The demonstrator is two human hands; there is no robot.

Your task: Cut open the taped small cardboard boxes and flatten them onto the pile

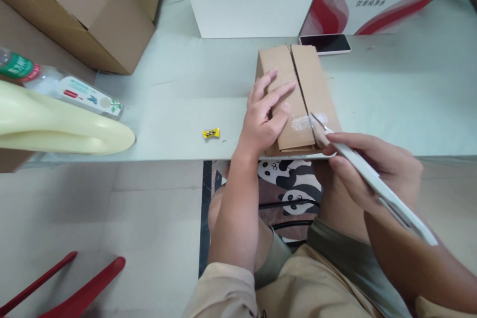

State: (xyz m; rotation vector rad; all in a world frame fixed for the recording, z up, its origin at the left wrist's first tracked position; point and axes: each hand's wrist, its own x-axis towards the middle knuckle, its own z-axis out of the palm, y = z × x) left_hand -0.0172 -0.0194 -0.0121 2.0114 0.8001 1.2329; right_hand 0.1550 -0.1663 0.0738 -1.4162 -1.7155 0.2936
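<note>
A small cardboard box stands near the table's front edge, with a dark seam between its two top flaps and a whitish strip of tape across that seam. My left hand lies on the box's left side and top, fingers spread. In my right hand is a box cutter with a white handle, gripped at a slant. Its blade is out, and the tip is at the seam by the tape. Whether the tip touches the cardboard I cannot tell.
Left of the box lies a yellow wrapped candy. Behind it are a phone, a white box and a red-and-white carton. Larger cardboard boxes, a plastic bottle and a pale yellow object occupy the left.
</note>
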